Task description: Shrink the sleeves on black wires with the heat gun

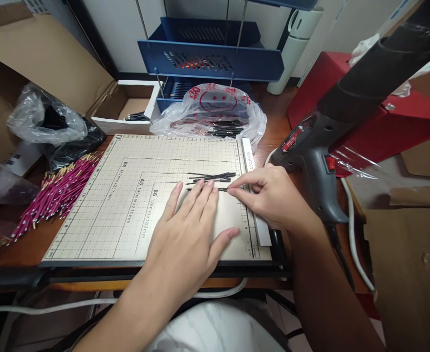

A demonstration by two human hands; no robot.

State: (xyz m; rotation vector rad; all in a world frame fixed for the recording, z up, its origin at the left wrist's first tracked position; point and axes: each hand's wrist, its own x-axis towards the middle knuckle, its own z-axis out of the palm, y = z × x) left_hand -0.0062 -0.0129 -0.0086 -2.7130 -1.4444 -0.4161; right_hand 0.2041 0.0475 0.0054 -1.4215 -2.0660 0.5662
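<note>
My left hand lies flat on the beige gridded cutting board, fingers stretched out, fingertips resting on several thin black tubes near the board's right side. My right hand comes in from the right, thumb and forefinger pinched on the right end of the nearest black tube, close to the board's white ruler strip.
A heap of magenta wires with gold tips lies left of the board. Behind it are a plastic bag of black tubes, a blue desk tray and cardboard boxes. A grey heat gun stands at the right by a red box.
</note>
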